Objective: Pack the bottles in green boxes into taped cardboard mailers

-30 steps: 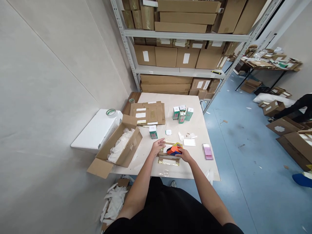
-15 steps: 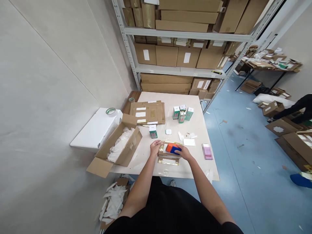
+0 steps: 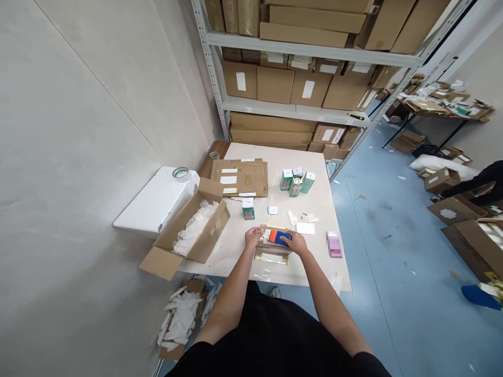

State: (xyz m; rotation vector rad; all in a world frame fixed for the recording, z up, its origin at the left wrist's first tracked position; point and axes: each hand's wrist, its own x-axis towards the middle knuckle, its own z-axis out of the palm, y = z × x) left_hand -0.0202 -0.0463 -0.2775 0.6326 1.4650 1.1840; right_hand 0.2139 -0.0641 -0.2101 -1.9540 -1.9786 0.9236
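Note:
A small cardboard box (image 3: 271,251) with gold-coloured tape and a white label lies in front of me near the table's front edge. My right hand (image 3: 297,243) is closed around a blue and orange hand tool (image 3: 281,237), held flat over the top of the box; its exact kind I cannot make out. At the box's left end, my left hand (image 3: 252,237) has its fingers pinched together, and what is between them is too small to tell. Beyond the hands stand a green and white carton (image 3: 248,209) and a small white piece (image 3: 272,210).
Several green cartons (image 3: 296,183) stand at the back right, and flattened cardboard (image 3: 239,178) lies at the back left. An open box (image 3: 212,235) with white packing material is on the left. A pink item (image 3: 335,244) sits near the right edge. Shelving (image 3: 275,107) rises behind.
The blue and orange tool has turned to lie flatter and straighter along the box, still in my right hand. My left hand stays at the box's left end. The view has shifted slightly.

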